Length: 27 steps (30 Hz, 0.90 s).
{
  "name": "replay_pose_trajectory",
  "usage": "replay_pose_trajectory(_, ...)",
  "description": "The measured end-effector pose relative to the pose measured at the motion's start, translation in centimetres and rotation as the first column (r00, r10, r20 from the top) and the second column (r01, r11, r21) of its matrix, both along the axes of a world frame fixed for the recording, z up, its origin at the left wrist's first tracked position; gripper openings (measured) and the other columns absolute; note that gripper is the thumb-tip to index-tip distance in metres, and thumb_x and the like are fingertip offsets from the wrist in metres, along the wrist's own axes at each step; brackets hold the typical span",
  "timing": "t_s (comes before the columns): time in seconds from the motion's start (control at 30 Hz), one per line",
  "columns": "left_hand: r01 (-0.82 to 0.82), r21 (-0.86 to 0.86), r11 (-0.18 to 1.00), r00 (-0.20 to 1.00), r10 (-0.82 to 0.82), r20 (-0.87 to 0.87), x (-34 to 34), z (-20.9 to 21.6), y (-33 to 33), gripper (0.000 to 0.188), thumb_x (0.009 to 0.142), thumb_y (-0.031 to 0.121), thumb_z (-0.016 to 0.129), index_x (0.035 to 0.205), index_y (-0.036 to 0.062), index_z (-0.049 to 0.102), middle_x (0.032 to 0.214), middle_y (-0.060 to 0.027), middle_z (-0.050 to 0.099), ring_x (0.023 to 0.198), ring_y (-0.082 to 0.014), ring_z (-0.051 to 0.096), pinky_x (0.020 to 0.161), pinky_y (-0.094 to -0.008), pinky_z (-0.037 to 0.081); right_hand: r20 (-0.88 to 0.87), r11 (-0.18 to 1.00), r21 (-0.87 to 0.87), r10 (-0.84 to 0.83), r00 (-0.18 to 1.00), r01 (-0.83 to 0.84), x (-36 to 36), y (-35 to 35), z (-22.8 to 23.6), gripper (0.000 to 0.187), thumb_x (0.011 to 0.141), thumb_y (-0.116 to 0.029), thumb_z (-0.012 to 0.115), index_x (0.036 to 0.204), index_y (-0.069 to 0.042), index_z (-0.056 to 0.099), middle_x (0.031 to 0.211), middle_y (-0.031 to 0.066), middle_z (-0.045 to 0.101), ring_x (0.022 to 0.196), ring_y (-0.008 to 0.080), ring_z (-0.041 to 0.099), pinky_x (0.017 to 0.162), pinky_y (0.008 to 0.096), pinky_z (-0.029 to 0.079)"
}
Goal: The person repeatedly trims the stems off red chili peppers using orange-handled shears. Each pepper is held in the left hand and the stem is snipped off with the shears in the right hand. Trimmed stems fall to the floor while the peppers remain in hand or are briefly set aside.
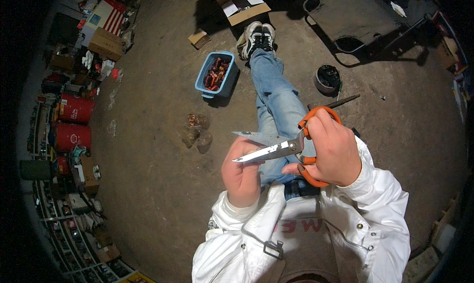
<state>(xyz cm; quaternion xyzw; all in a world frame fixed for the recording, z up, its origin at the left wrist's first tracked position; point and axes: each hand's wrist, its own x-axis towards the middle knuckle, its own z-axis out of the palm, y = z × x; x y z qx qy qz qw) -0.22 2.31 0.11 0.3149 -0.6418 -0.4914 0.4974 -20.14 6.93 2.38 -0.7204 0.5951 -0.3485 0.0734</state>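
My right hand [333,147] grips a pair of scissors [269,151] by its orange handles, with fingers and thumb through the loops. The blades stand apart and point left, over my lap. Close behind them, my left hand [241,177] is raised with curled fingers. The blades cover part of those fingers, so whether it holds anything cannot be seen. Beneath both hands my legs in blue jeans [274,85] stretch forward, crossed near the shoes.
A blue tub [228,85] of reddish pieces stands left of my legs, with small filled bags [195,132] nearer me. On the right are a dark bucket [326,89], a rod [340,101] and a metal-framed seat [355,21]. An open cardboard box [252,15] lies beyond my shoes; crowded shelves [54,216] line the left.
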Motion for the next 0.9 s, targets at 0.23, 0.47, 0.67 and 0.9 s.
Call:
replay_pose_trajectory(0.23,0.006,-0.018,1.000,0.999,-0.005,0.054,0.2,0.2,-0.1,0.015,0.092,0.010,0.053,0.083,-0.0012,0.056,0.081,-0.0082,0.054,0.072,-0.0153,0.050,0.067,-0.0269,0.039,-0.016,1.000,0.011,0.004,1.000,-0.004,-0.2,0.0,-0.2,0.064,0.074,-0.061,0.071,0.091,-0.002,0.055,0.088,0.0108,0.057,0.070,0.0287,0.063,0.059,0.0350,0.053)
replay_pose_trajectory(0.47,-0.001,0.107,0.994,1.000,0.003,-0.016,-0.4,1.0,0.5,0.020,0.097,0.010,0.048,0.083,-0.0030,0.054,0.085,-0.0098,0.055,0.074,-0.0140,0.052,0.071,-0.0284,0.044,0.030,0.999,0.029,-0.032,0.999,0.031,0.2,0.3,-1.0,0.057,0.073,-0.055,0.076,0.082,-0.002,0.057,0.073,0.0088,0.057,0.062,0.0281,0.061,0.057,0.0331,0.052)
replay_pose_trajectory(0.67,0.120,0.011,0.993,0.991,-0.119,-0.055,-0.6,1.1,-0.5,0.020,0.096,0.008,0.047,0.079,-0.0029,0.053,0.086,-0.0125,0.056,0.073,-0.0147,0.052,0.071,-0.0277,0.043,0.794,0.925,0.249,-0.026,0.608,-0.286,0.5,-0.5,-1.5,0.034,0.076,-0.023,0.082,0.081,-0.004,0.055,0.072,0.0012,0.059,0.059,0.0106,0.051,0.055,0.0238,0.042)
replay_pose_trajectory(0.9,0.181,0.073,0.981,0.982,-0.185,0.046,-0.7,1.3,-0.2,0.020,0.096,0.009,0.048,0.082,-0.0038,0.055,0.083,-0.0110,0.057,0.073,-0.0140,0.051,0.068,-0.0264,0.041,0.949,0.902,0.137,-0.002,0.314,-0.410,1.5,-0.9,-0.5,0.022,0.083,-0.008,0.071,0.081,-0.006,0.049,0.092,0.0036,0.062,0.079,0.0072,0.051,0.072,0.0253,0.043)
